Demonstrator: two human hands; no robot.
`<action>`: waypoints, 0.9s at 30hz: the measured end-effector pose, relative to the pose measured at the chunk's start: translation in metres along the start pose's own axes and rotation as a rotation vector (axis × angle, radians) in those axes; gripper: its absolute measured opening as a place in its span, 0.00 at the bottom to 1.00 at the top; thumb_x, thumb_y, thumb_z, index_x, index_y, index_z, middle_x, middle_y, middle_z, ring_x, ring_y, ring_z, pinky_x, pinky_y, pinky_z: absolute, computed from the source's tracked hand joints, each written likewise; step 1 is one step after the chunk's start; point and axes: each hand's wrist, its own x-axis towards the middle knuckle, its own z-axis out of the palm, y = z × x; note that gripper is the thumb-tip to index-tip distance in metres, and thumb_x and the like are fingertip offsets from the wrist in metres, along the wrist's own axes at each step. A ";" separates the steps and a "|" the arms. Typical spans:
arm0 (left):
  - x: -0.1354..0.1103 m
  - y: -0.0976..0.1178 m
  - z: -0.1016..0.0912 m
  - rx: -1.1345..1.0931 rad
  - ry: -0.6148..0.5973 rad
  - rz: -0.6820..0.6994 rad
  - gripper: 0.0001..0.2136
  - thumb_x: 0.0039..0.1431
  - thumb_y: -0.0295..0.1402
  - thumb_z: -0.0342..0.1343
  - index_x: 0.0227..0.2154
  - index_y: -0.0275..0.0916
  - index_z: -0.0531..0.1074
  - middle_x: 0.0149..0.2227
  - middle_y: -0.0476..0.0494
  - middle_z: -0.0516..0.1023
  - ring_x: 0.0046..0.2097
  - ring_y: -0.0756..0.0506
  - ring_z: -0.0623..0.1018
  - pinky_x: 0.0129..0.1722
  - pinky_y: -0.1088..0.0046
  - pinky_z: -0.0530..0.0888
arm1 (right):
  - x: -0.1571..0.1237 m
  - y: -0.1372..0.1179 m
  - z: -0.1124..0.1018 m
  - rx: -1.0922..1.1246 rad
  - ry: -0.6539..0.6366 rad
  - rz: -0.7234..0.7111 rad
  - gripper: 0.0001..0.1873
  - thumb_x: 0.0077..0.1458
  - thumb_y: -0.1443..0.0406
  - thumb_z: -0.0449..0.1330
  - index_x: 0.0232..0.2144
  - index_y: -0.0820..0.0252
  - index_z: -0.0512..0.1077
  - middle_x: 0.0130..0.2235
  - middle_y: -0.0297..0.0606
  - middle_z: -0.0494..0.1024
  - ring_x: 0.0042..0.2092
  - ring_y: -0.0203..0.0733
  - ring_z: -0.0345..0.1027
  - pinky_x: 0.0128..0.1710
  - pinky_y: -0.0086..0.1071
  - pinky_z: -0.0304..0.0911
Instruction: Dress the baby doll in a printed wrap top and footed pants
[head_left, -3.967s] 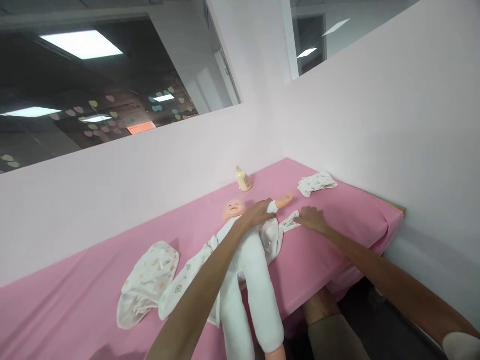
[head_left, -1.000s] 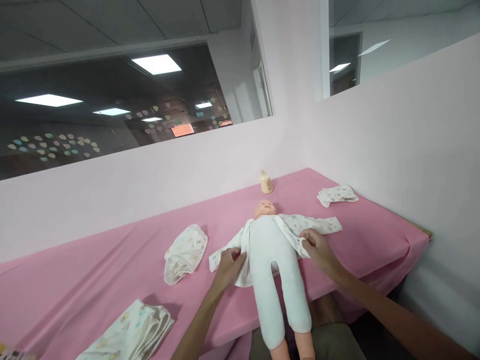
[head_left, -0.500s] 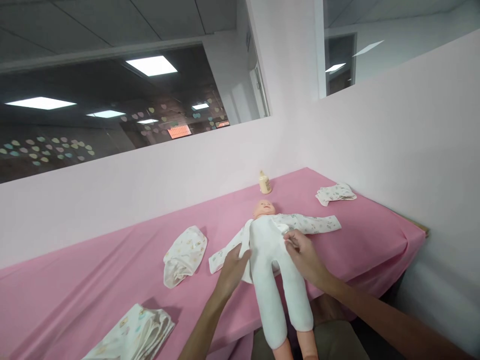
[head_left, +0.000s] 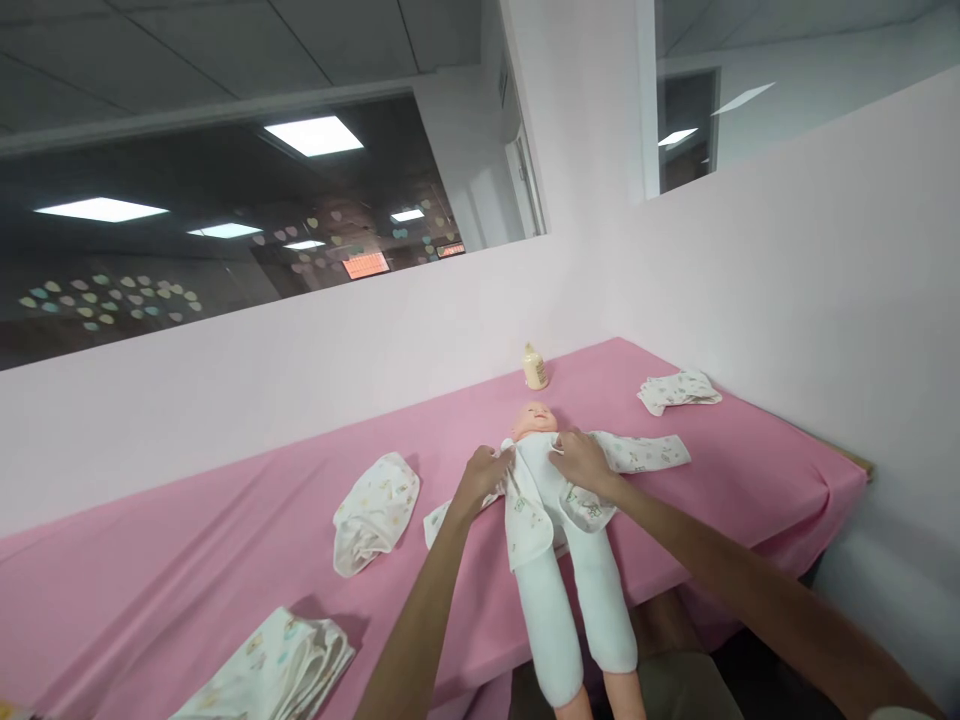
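A baby doll (head_left: 600,590) with a white cloth body lies on its back, head away from me, its legs reaching past the table's near edge. Under and around it is a white patterned baby shirt (head_left: 527,520), its front panels folded over the sides of the chest and a gap between them. At the collar on the left, my left hand (head_left: 484,472) pinches the shirt's edge. My right hand (head_left: 583,460) grips the other front edge near the doll's neck. The shirt's sleeves spread out to both sides; the left one is partly behind my forearm.
A pink cloth (head_left: 262,530) covers the table against the wall. Beyond the doll's head stands a cream pump bottle (head_left: 535,368). A crumpled patterned hat-like cloth (head_left: 376,512) and folded patterned cloths (head_left: 274,665) lie to the left. More small folded cloth (head_left: 679,391) lies far right.
Both hands have moved up from the doll's sides to the collar. The shirt's front panels have come inward over the chest, where more white body showed before.
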 end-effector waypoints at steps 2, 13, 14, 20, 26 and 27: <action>0.018 -0.008 0.007 -0.007 0.001 -0.007 0.16 0.50 0.44 0.57 0.20 0.39 0.61 0.17 0.54 0.60 0.20 0.52 0.62 0.22 0.76 0.57 | 0.011 0.004 0.010 0.054 0.043 0.007 0.07 0.49 0.70 0.53 0.23 0.60 0.69 0.33 0.44 0.76 0.37 0.45 0.69 0.35 0.32 0.55; 0.037 -0.001 0.031 0.001 0.197 0.173 0.09 0.53 0.35 0.50 0.20 0.39 0.62 0.22 0.51 0.65 0.27 0.51 0.66 0.28 0.76 0.59 | 0.071 0.007 0.027 0.483 0.286 0.028 0.11 0.50 0.59 0.47 0.21 0.58 0.61 0.22 0.29 0.63 0.26 0.35 0.54 0.25 0.28 0.49; 0.037 0.001 0.035 0.010 0.229 0.184 0.09 0.55 0.35 0.49 0.21 0.39 0.63 0.24 0.50 0.68 0.28 0.50 0.67 0.29 0.75 0.60 | 0.073 0.005 0.030 0.512 0.279 0.006 0.11 0.49 0.59 0.48 0.20 0.57 0.61 0.22 0.29 0.63 0.26 0.34 0.54 0.25 0.28 0.49; 0.034 0.002 0.054 0.019 0.355 0.212 0.07 0.57 0.35 0.49 0.28 0.38 0.68 0.32 0.44 0.75 0.35 0.46 0.73 0.36 0.71 0.64 | 0.064 0.003 0.045 0.586 0.214 -0.096 0.13 0.47 0.57 0.50 0.17 0.58 0.61 0.21 0.30 0.63 0.27 0.36 0.56 0.28 0.29 0.51; 0.029 0.002 0.057 0.035 0.351 0.305 0.06 0.57 0.32 0.51 0.28 0.39 0.71 0.31 0.46 0.77 0.34 0.47 0.74 0.36 0.72 0.65 | 0.055 0.008 0.045 0.631 0.195 -0.132 0.15 0.49 0.56 0.51 0.18 0.58 0.63 0.21 0.30 0.63 0.28 0.37 0.58 0.30 0.29 0.52; 0.028 0.003 0.057 0.064 0.352 0.309 0.06 0.57 0.32 0.51 0.28 0.39 0.71 0.31 0.47 0.78 0.34 0.47 0.74 0.36 0.72 0.64 | 0.055 0.009 0.045 0.639 0.191 -0.137 0.15 0.49 0.56 0.51 0.18 0.58 0.63 0.21 0.30 0.63 0.29 0.37 0.58 0.30 0.29 0.52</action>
